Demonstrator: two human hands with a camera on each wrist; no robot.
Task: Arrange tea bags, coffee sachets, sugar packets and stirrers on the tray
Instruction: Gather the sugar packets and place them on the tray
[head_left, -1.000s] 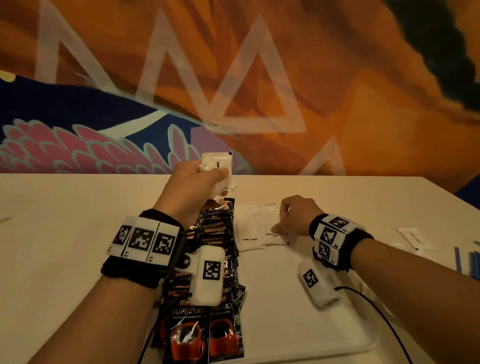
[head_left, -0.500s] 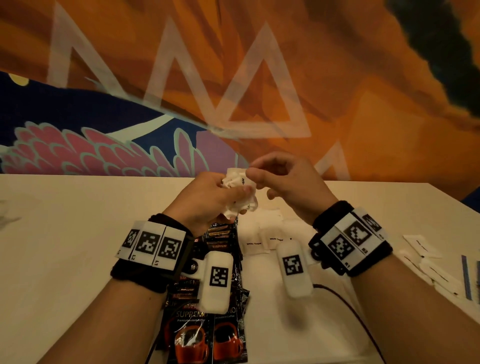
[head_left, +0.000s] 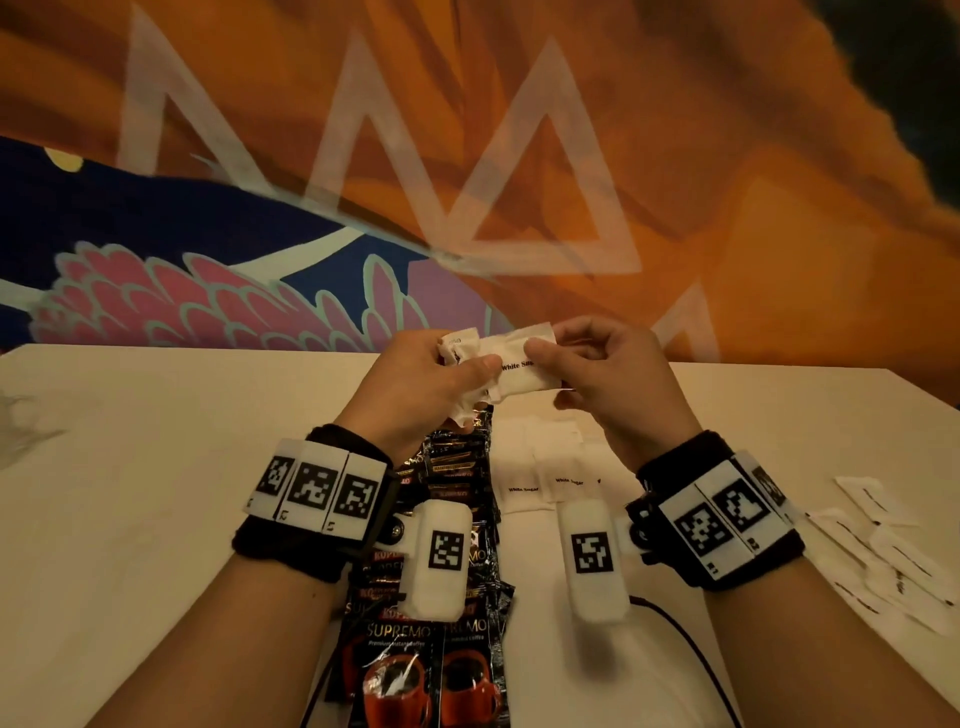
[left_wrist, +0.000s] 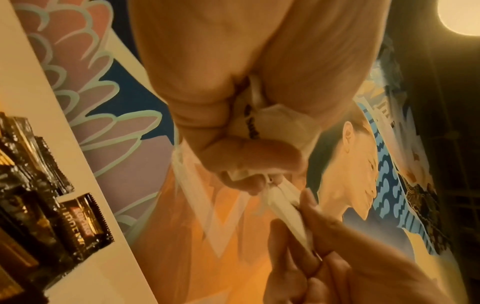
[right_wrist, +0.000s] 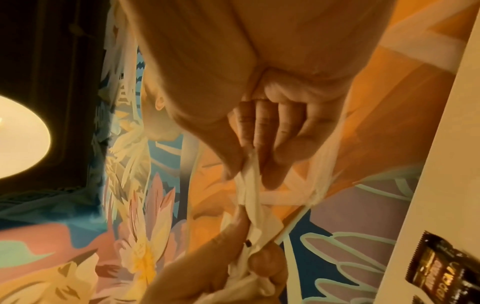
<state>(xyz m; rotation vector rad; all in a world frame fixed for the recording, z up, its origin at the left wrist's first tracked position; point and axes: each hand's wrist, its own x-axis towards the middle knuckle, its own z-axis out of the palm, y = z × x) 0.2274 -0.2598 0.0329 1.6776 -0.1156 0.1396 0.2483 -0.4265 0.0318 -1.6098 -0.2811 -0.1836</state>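
Both hands are raised above the white tray (head_left: 587, 691). My left hand (head_left: 431, 384) grips a crumpled bunch of white sugar packets (head_left: 460, 358), seen close in the left wrist view as sugar packets (left_wrist: 265, 121). My right hand (head_left: 597, 374) pinches one flat white sugar packet (head_left: 519, 366) by its right end; its left end still sits under my left thumb. The same packet (right_wrist: 250, 191) shows between both hands in the right wrist view. Black coffee sachets (head_left: 441, 649) lie in an overlapping row down the tray's left side. More sugar packets (head_left: 545, 480) lie flat at the tray's far end.
Several white packets (head_left: 883, 551) lie loose on the cream table (head_left: 130, 493) to the right of the tray. A black cable (head_left: 696, 660) runs from my right wrist across the tray. A painted wall stands right behind the table's far edge.
My right hand rose from the sugar packets on the tray to meet the left hand. It has taken one packet from the bunch and drawn it out to the right.
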